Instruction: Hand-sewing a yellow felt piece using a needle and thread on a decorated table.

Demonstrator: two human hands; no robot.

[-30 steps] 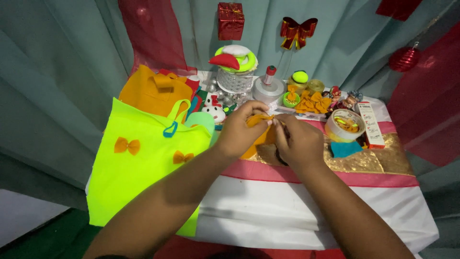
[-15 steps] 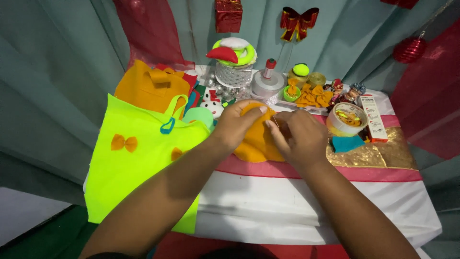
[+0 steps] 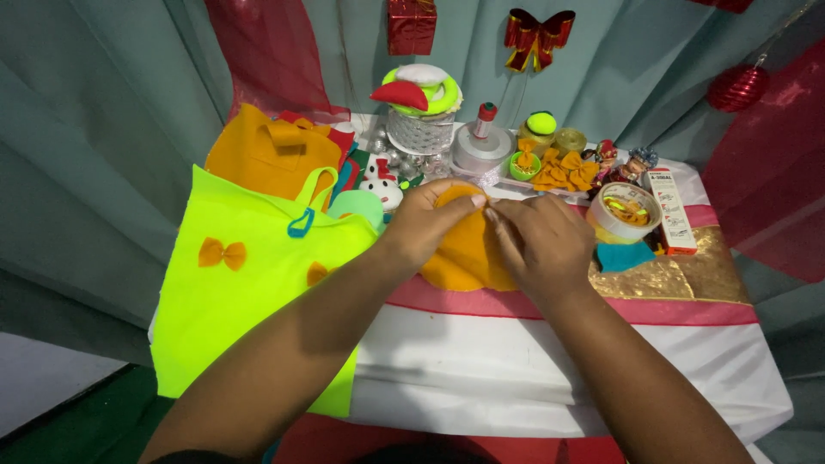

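Both hands, left hand (image 3: 430, 222) and right hand (image 3: 541, 245), pinch closed the 12 o'clock edge of the soft, light orange felt piece (image 3: 464, 253); it bends easily, so edge holding seems best.

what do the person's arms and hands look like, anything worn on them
Both forearms are bare as far as the bottom edge of the picture: no sleeves show. The left hand and the right hand wear no gloves, and no rings, watch or bracelets can be seen. The fingernails look short and unpainted.
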